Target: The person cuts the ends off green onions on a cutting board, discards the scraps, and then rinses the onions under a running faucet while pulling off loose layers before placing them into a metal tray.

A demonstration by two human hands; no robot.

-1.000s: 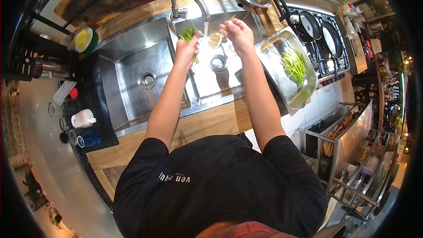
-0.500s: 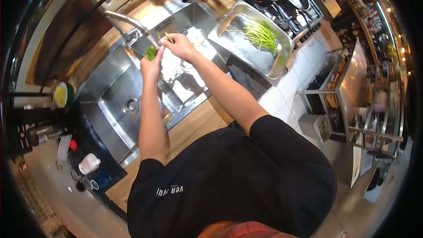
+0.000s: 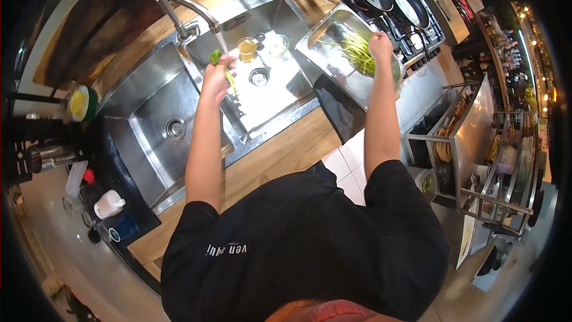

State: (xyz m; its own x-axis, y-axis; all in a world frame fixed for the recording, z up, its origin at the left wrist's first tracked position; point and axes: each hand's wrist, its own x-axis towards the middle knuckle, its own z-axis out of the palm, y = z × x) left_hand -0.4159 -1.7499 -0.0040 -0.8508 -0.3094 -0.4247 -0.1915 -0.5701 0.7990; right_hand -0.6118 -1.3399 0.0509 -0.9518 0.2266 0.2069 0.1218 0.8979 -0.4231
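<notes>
We look through one wide, round-edged view, worn on the head, facing forward and steeply down. It sits close above the black shirt (image 3: pixel 310 232), which fills the bottom middle, and takes in the left hand (image 3: pixel 218 80) and right hand (image 3: pixel 381 46) at arm's length. We see the wooden desk (image 3: pixel 286 143) and double sink (image 3: pixel 152 107) running aslant, the stove (image 3: pixel 440 28) farther off at upper right, and the rack (image 3: pixel 482 137) at the right, strongly curved.

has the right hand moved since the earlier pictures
Yes. Against the faucet, the right hand has moved away to the right, from over the sink to the green stalks in the metal tray.
</notes>
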